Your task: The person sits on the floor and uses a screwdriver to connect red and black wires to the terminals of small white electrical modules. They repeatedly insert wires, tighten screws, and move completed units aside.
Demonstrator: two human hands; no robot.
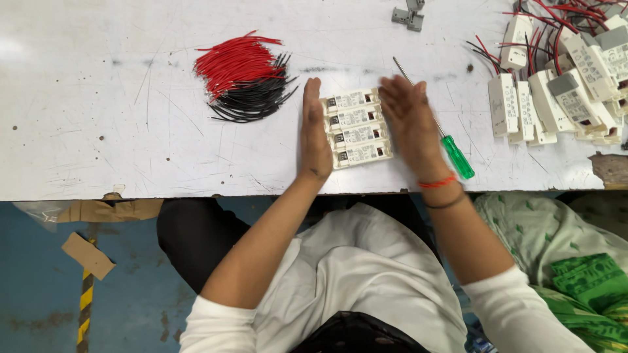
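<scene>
Four small white rectangular modules (356, 127) lie side by side in a neat stack-like row on the white worktop (131, 150), near its front edge. The left hand (314, 134) stands on its edge, flat and open, pressed against the row's left ends; the right hand (409, 121), also flat with fingers extended, closes on the right ends, grasping nothing. Held so, the palms seem to square the modules into line. Just right of the right hand lies a screwdriver with a green handle (458, 157), within easy reach. Left of the row sits a bundle of red and black wires (243, 77). Far right, a heap of wired modules (562, 91) is kept well apart.
</scene>
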